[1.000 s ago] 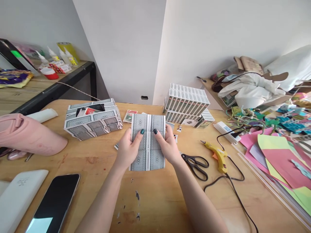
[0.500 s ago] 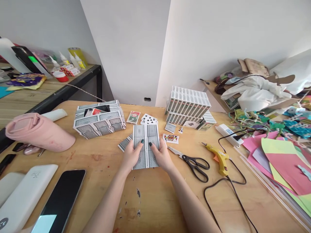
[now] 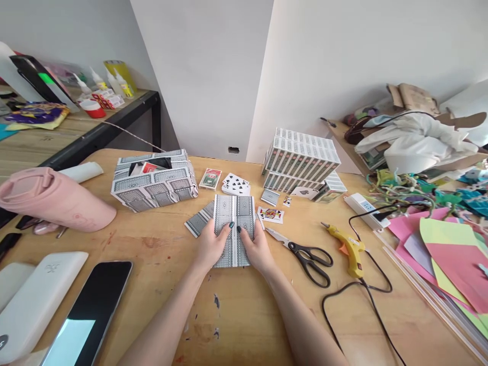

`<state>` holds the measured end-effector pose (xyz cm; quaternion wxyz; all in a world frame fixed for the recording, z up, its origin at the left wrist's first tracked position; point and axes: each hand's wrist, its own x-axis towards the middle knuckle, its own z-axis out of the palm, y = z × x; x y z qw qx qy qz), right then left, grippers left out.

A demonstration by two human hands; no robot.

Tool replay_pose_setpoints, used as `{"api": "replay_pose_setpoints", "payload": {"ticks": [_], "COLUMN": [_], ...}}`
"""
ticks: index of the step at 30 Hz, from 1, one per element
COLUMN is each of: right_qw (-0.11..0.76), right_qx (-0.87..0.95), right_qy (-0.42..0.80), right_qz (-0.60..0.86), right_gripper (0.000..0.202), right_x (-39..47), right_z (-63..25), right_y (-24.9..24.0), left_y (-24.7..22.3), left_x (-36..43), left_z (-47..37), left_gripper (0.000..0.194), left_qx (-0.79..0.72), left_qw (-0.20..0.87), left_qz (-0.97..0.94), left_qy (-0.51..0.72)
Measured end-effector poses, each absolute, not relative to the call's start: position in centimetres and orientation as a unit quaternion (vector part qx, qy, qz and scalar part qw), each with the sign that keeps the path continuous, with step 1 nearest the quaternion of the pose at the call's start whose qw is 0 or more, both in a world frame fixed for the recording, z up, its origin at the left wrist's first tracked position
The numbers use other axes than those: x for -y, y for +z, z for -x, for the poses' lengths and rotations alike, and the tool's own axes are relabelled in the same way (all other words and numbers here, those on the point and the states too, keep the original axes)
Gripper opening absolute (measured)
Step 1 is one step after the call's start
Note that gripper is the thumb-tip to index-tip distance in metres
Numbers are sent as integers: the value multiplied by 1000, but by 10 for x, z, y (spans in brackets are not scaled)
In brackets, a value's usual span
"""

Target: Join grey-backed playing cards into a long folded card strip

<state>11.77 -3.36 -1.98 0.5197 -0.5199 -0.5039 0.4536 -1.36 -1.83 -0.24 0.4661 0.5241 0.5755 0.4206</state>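
Between my two hands is a flat panel of joined playing cards [image 3: 235,208], patterned backs facing up, with a pale seam down its middle. My left hand [image 3: 211,245] grips its left edge, thumb on top. On the right edge my right hand [image 3: 258,249] does the same, its thumb near the seam. The fingers underneath are hidden. Loose patterned cards [image 3: 198,222] lie beyond my left hand. Face-up cards [image 3: 235,184] are fanned behind the panel, and a face card [image 3: 271,214] lies to its right. Black-handled scissors [image 3: 305,254] rest right of my right hand.
A box covered in cards [image 3: 154,188] stands at back left, and stacked card packs [image 3: 301,162] at back right. A yellow glue gun [image 3: 348,249] with its cord lies right. Left are a pink roll-shaped item [image 3: 76,201], a white power bank [image 3: 41,300] and a phone [image 3: 91,310].
The view has shifted slightly. The two halves of the card panel look a little angled toward each other at the seam. Both hands keep their hold.
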Motion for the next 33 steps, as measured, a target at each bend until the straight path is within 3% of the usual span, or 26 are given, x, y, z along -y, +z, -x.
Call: {"api": "replay_pose_setpoints", "payload": {"ticks": [3, 6, 11, 33], "right_qw": [520, 510, 436, 447], "right_qx": [485, 408, 339, 333], "right_qy": [499, 602, 715, 657], "right_qz": [497, 459, 428, 508], "right_gripper": [33, 36, 32, 30], "right_x": [28, 22, 20, 25], "right_z": [-125, -139, -157, -143], "right_y": [-20, -21, -21, -11], "left_y": [-3, -2, 1, -10], "left_x": [16, 12, 7, 7], "left_z": [17, 25, 42, 24], "left_gripper": [39, 41, 33, 35], "left_qx": [-548, -490, -471, -600], "left_qw": [507, 628, 737, 589], "left_qz": [-511, -456, -351, -429], "left_qy": [426, 397, 334, 330]}}
